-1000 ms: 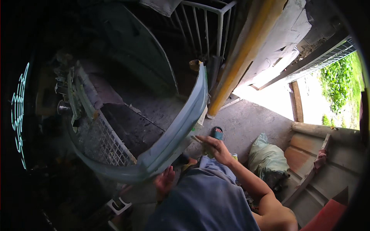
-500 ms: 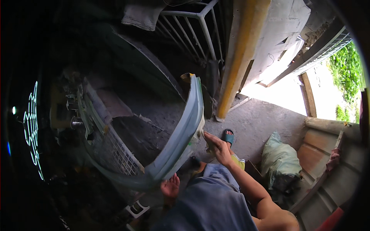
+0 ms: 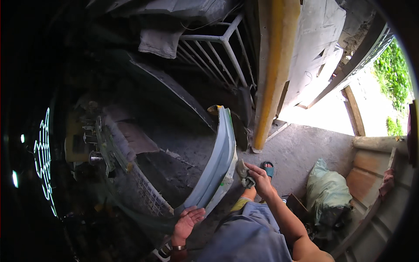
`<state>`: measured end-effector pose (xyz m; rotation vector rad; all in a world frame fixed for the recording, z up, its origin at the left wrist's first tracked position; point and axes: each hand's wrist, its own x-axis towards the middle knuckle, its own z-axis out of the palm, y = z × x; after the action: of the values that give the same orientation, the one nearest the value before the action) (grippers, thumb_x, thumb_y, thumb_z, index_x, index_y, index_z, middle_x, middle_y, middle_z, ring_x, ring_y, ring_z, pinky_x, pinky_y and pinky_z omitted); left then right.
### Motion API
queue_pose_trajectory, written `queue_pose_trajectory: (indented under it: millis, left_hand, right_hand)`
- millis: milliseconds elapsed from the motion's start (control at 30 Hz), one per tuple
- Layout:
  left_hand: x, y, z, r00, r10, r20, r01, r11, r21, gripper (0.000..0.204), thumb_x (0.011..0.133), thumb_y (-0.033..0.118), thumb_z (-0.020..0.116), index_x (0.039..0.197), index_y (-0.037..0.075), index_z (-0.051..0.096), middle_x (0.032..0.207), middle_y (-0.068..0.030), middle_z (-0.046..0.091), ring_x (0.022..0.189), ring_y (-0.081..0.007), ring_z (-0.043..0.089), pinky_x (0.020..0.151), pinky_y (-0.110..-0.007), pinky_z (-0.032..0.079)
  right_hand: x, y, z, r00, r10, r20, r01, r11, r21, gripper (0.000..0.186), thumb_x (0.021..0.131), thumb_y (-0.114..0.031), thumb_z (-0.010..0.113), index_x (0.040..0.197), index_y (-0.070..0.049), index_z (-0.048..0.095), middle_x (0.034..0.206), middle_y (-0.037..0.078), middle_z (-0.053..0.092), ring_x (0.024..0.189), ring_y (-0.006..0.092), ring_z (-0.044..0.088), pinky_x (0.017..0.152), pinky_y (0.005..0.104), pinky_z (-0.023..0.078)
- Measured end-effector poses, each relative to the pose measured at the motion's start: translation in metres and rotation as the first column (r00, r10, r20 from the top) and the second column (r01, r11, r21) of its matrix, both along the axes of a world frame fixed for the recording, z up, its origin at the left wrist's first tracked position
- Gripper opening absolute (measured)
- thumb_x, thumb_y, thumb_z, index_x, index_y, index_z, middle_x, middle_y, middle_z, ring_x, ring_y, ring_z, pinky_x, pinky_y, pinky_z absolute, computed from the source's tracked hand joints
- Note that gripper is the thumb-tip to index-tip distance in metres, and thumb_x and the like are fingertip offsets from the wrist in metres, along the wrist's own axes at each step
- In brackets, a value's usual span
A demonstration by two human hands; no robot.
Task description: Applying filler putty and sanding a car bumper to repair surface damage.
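My left hand [image 3: 187, 222] grips the lower part of a long, curved, pale blue-grey panel [image 3: 214, 157], shaped like a bumper, its fingers over the panel's face. The panel's upper end has a yellowish patch, and its side facing me has whitish and green marks. My right hand [image 3: 262, 181] holds a crumpled greyish cloth [image 3: 244, 174] just right of the panel's edge, with a small gap between them. The far end of the panel fades into shadow at the lower left.
A yellow-edged post [image 3: 277, 74] and white railing [image 3: 222, 40] stand ahead. A pale green sack [image 3: 325, 190] lies by corrugated sheeting [image 3: 366, 174] on the right. Other curved parts [image 3: 104, 135] lie in shadow at left. A bright doorway [image 3: 331, 111] opens at upper right.
My left hand has risen onto the panel and closed on it. My right hand has drawn slightly away from the panel's edge, showing more of the cloth. The view has shifted.
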<state>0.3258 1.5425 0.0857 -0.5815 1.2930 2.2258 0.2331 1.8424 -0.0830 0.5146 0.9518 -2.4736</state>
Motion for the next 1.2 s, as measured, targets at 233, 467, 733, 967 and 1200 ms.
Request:
queue_pose_trajectory:
  millis: [233,467,733,967,1200]
  left_hand:
    - [-0.209,0.038,-0.057,0.941,-0.283,-0.186,0.153,0.847,-0.509,0.049,0.099,0.04,0.041,0.125,0.001,0.052,0.127,-0.0146,0.057,0.116,-0.0224,0.055,0.093,-0.035,0.045]
    - [-0.295,0.083,-0.126,0.951,-0.296,0.085,0.304,0.856,-0.417,0.07,0.095,0.062,0.034,0.13,0.004,0.05,0.121,-0.0053,0.059,0.108,-0.0141,0.054,0.091,-0.028,0.041]
    - [-0.301,0.13,-0.117,0.981,-0.163,0.105,0.187,0.935,-0.301,0.07,0.095,0.062,0.033,0.131,0.004,0.047,0.124,-0.0065,0.057,0.11,-0.0147,0.054,0.097,-0.03,0.041]
    - [-0.295,0.129,-0.114,0.979,-0.138,0.15,0.181,0.927,-0.328,0.077,0.095,0.063,0.029,0.141,0.001,0.036,0.139,-0.0078,0.045,0.125,-0.0165,0.043,0.107,-0.03,0.032]
    - [-0.294,0.124,-0.113,0.979,-0.16,0.126,0.193,0.929,-0.317,0.079,0.095,0.063,0.027,0.14,-0.002,0.035,0.141,-0.01,0.042,0.127,-0.0171,0.041,0.108,-0.03,0.029]
  right_hand:
    - [-0.039,0.024,-0.014,0.99,-0.144,0.0,0.143,0.981,0.129,0.04,0.093,-0.001,0.047,0.133,0.0,0.049,0.116,0.008,0.062,0.102,0.0153,0.06,0.091,0.0279,0.048]
    - [-0.111,-0.001,-0.04,0.961,-0.103,-0.257,0.228,0.822,0.521,0.038,0.091,0.002,0.046,0.128,0.0,0.055,0.109,0.003,0.063,0.096,0.0091,0.056,0.086,0.0229,0.044]
    - [-0.189,-0.025,-0.017,0.847,-0.021,-0.531,0.377,0.728,0.573,0.052,0.081,0.014,0.043,0.13,0.0,0.05,0.135,0.021,0.049,0.128,0.0325,0.046,0.108,0.0348,0.035]
    - [-0.157,-0.027,-0.009,0.892,0.0,-0.451,0.294,0.758,0.582,0.053,0.083,0.014,0.042,0.132,-0.004,0.051,0.136,0.02,0.049,0.126,0.0343,0.047,0.107,0.0377,0.037]
    - [-0.139,-0.025,-0.008,0.878,0.046,-0.477,0.275,0.766,0.581,0.053,0.082,0.015,0.041,0.13,-0.003,0.052,0.136,0.019,0.05,0.126,0.0336,0.048,0.106,0.0369,0.037]
